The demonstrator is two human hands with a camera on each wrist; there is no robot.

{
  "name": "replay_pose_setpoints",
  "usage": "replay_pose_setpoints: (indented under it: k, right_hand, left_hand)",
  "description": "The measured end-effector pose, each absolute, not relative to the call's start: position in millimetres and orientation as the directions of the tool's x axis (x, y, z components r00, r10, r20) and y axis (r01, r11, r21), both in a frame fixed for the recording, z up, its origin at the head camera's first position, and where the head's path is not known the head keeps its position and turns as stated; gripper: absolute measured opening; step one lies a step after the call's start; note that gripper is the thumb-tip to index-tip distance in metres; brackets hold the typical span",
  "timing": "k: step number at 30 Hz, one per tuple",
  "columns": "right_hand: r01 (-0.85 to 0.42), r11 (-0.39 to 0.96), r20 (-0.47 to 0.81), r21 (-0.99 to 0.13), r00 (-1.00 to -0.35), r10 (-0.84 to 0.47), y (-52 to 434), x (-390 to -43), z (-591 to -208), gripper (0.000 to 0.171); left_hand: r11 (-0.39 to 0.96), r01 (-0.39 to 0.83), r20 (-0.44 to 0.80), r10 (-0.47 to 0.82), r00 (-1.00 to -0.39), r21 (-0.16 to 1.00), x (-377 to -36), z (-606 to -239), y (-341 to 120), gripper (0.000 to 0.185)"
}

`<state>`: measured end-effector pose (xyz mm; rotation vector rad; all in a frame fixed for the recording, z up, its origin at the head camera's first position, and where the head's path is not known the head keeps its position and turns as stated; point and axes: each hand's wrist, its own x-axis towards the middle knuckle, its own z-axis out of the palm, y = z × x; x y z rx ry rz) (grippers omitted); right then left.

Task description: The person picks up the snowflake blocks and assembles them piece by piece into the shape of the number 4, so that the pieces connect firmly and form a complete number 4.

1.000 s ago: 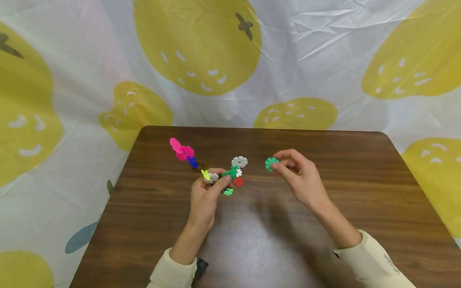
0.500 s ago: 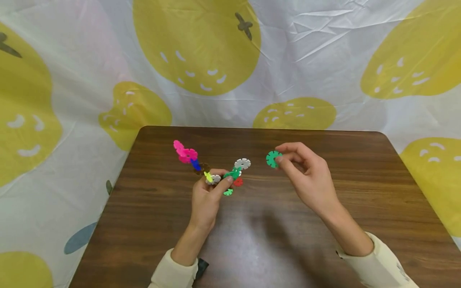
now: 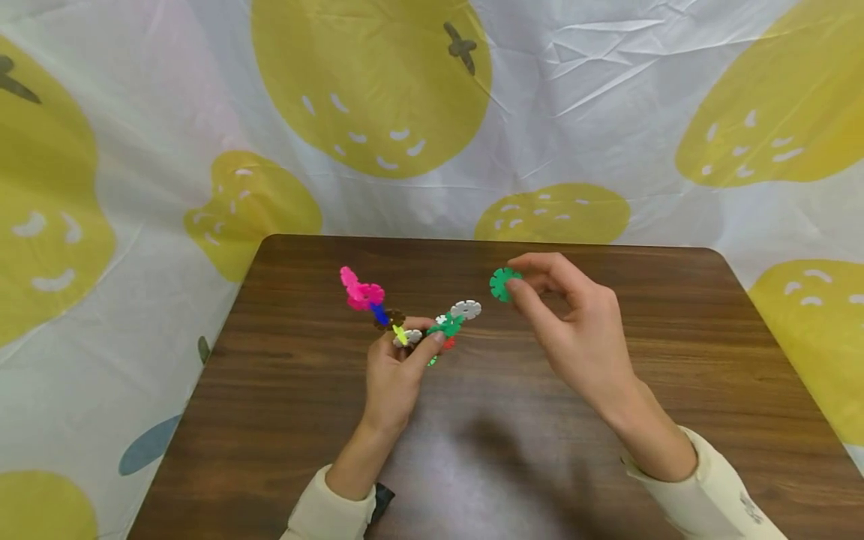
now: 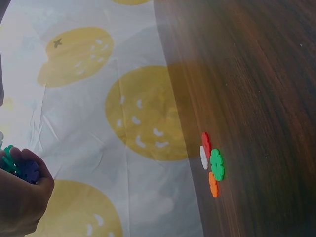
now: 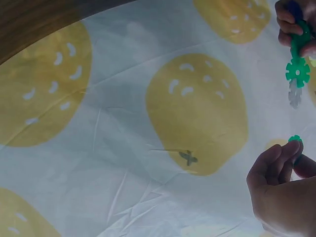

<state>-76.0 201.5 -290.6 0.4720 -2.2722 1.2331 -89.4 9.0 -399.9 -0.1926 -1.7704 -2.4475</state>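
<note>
My left hand [image 3: 394, 379] grips a joined chain of notched plastic snowflake discs above the table. Pink discs [image 3: 364, 295] form its far left end, followed by a blue disc [image 3: 379, 313], a brown one and a yellow one near the fingers. On the hand's right side, a green disc [image 3: 448, 325] and a white disc [image 3: 466, 309] stick out. Between thumb and fingertips, my right hand [image 3: 583, 337] pinches a loose green disc [image 3: 502, 285], a short gap from the white one. In the right wrist view this loose disc [image 5: 295, 138] shows mostly hidden by fingers.
Both hands are over a dark wooden table [image 3: 270, 420]. Behind it hangs a white cloth [image 3: 567, 112] with yellow fruit prints. In the left wrist view, a cluster of red, white, green [image 4: 217, 164] and orange discs appears against the tabletop. A black object [image 3: 382, 499] is by the left cuff.
My left hand has shifted slightly right with the chain, which has turned a little. My right hand has risen with its green disc, which is still apart from the chain.
</note>
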Motion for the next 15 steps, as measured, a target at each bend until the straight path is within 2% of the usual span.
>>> replay_pose_setpoints:
  k: [7,15]
  right_hand:
    - [-0.553,0.606,0.627,-0.572,-0.771,-0.112,197.1,-79.1,-291.2,0.016]
    - [-0.523,0.633,0.579,-0.57,-0.803,-0.142,195.2,-79.9,-294.3,0.015]
  left_hand:
    - [-0.301,0.188,0.192,-0.017,-0.981,0.935,-88.8,-398.7,9.4,0.016]
    - [-0.285,0.216,0.219,-0.02,-0.975,0.934,-88.0,-397.8,11.4,0.016]
